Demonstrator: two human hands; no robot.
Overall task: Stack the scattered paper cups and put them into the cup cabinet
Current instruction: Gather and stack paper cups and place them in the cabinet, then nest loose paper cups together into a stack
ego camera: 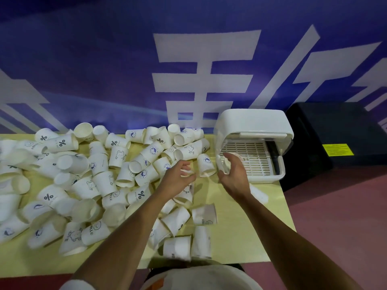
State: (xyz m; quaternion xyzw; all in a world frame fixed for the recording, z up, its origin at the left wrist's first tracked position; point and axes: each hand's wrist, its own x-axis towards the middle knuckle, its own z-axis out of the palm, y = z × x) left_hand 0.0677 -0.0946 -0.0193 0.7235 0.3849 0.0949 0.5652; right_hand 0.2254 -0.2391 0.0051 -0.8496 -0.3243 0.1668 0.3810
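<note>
Closest to the lens, two bare forearms reach forward over the yellow bench (240, 237) from a white garment at the bottom edge. Left hand (178, 176) hovers above the heap with its fingers curled loosely around the rim of a paper cup (187, 172); whether that grip is truly pinching the cup or only touching it cannot be told, since motion blur smears the fingertips. Right hand (233, 174) is spread, fingers apart and palm turned toward the left, holding nothing, just at the front left corner of the cup cabinet (251, 124). Between the two hands a single printed cup (206, 165) lies tilted on the bench. Outward from the left hand, the scattered cups (88, 174) cover most of the bench to the left and far edge, lying on their sides, upside down and leaning on each other, many printed with a percent sign, a rabbit, a whale badge or the word HELLO. A smaller cluster of cups (180, 233) lies near the front edge under the left forearm. The white cabinet stands at the far right end of the bench with its lid raised, showing a slotted tray (251, 155) inside; something pale sits at the tray's left front, partly hidden by the right hand. Beyond the bench's right end is a black box (335, 135) with a yellow label, and behind everything hangs a blue banner (104, 59) with large white characters.
</note>
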